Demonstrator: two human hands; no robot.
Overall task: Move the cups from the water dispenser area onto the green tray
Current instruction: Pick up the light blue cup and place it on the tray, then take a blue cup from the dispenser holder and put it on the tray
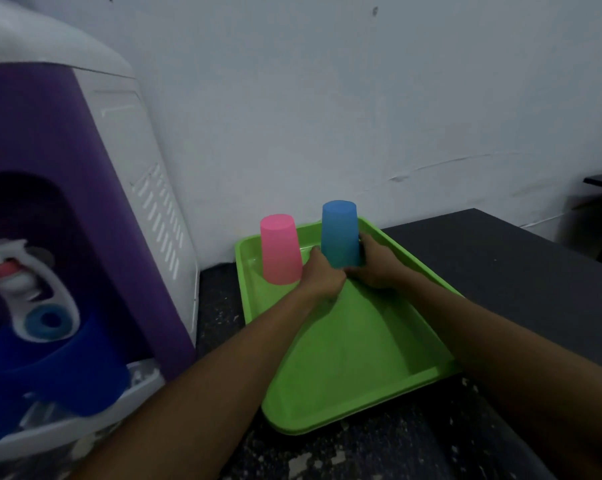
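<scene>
At the green tray's (361, 403) far edge, 2 hands (348, 271) grip the blue cup (341, 233).

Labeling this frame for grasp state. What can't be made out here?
Head view only:
- Blue cup rim: hidden by the left hand and right hand, so seated on the green tray or just above it is unclear.
- Dark blue cup at the water dispenser: blurred, cut off by the left edge.
- Right-hand fingers: behind the blue cup.
- Pink cup: interior unseen, upside down.
</scene>
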